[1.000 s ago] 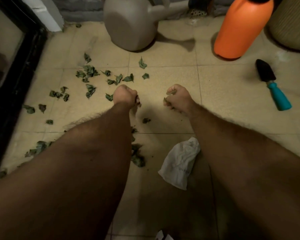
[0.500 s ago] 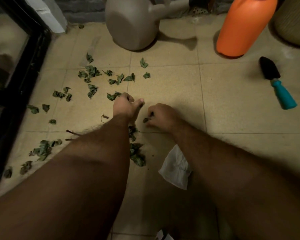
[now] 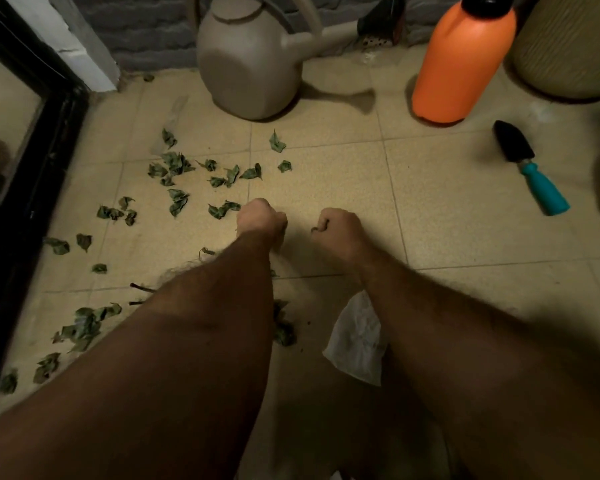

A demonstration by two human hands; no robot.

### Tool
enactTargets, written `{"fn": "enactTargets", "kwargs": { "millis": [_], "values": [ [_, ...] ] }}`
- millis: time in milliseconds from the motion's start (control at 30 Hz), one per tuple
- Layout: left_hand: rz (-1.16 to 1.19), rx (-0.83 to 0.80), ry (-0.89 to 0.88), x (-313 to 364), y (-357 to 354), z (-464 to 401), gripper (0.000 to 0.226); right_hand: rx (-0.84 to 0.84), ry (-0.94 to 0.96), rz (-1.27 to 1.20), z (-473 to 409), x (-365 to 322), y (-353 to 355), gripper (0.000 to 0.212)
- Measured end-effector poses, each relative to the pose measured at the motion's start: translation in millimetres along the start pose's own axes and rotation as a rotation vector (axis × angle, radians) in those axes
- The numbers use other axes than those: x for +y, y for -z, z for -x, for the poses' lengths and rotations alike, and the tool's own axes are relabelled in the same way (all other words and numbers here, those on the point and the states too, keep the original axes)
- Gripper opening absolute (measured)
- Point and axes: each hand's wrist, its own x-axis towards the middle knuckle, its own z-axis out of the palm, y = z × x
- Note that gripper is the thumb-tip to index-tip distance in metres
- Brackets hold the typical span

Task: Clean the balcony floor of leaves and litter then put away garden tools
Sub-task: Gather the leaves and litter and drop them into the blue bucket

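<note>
Both my hands are over the tiled floor (image 3: 447, 216), fingers curled into fists. The left hand (image 3: 261, 220) is closed tight; I cannot tell from this angle whether it holds leaves, since the knuckles hide the palm. The right hand (image 3: 336, 227) is also curled, and a small dark scrap shows at its finger ends, possibly a leaf bit pinched there, though the light is too poor to be sure. The main scatter of leaves (image 3: 177, 168) lies ahead and to the left of the left hand, with the nearest leaf (image 3: 222, 209) just beside its knuckles on the left. A second clump (image 3: 84, 323) lies well back on the left, near the black door frame (image 3: 32, 168), and a further clump (image 3: 284, 332) sits between my forearms, partly hidden. The left hand is plainly the nearer one for all of these; the next pick is a short reach forward and left. A white rag (image 3: 357, 344) lies under my right forearm. The trowel (image 3: 530, 168) lies well apart to the right, long axis running diagonally, black blade away from me, teal handle toward me and to the right, so the right hand would take it by the handle end. The can (image 3: 250, 64) and orange bottle (image 3: 461, 60) stand upright at the back wall. I judge the leaf clearing well short of done and the tools untouched.
</note>
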Motion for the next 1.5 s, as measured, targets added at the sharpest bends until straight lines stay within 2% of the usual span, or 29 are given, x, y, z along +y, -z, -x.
{"fn": "enactTargets", "kwargs": {
  "millis": [133, 233, 333, 433, 633, 767, 833, 900, 1067, 1133, 1200, 1267, 1400, 1500],
  "values": [
    [0.415, 0.059, 0.105, -1, 4, -6, 0.011, 0.098, -0.138, -0.152, -9, 6, 13, 0.021],
    [0.721, 0.045, 0.146, 0, 8, -14, 0.014, 0.145, -0.187, -0.261, -21, 4, 15, 0.023],
    [0.886, 0.037, 0.215, 3, 13, -25, 0.017, 0.153, -0.17, -0.347, -41, -10, 12, 0.024],
    [0.71, 0.101, 0.115, -3, 17, -42, 0.01, 0.167, -0.138, -0.368, -66, -25, 6, 0.019],
    [0.365, 0.174, -0.03, -13, 33, -83, 0.023, 0.186, -0.09, -0.284, -113, -49, 5, 0.007],
    [0.152, 0.084, -0.089, -15, 32, -105, 0.05, 0.192, -0.035, -0.175, -137, -59, -3, 0.011],
    [0.051, 0.051, -0.122, -14, 27, -111, 0.05, 0.202, -0.019, -0.1, -145, -62, -10, 0.012],
    [-0.005, 0.048, -0.145, -13, 23, -111, 0.041, 0.214, 0.007, 0.001, -150, -62, -17, 0.009],
    [0.014, 0.103, -0.179, -10, 13, -115, 0.029, 0.189, 0.098, 0.285, -158, -51, -32, 0.023],
    [0.054, 0.11, -0.175, -9, 12, -116, 0.024, 0.152, 0.134, 0.344, -155, -48, -33, 0.022],
    [0.115, 0.139, -0.154, -6, 14, -117, 0.015, 0.142, 0.161, 0.361, -153, -48, -31, 0.012],
    [0.191, 0.163, -0.136, -3, 17, -118, 0.013, 0.156, 0.16, 0.354, -151, -48, -27, 0.003],
    [0.32, 0.098, -0.11, 3, 21, -123, 0.014, 0.171, 0.09, 0.266, -145, -45, -18, 0.007],
    [0.292, 0.056, -0.132, 15, 24, -129, 0.03, 0.2, -0.014, 0.026, -144, -35, -4, 0.01]
  ]
}}
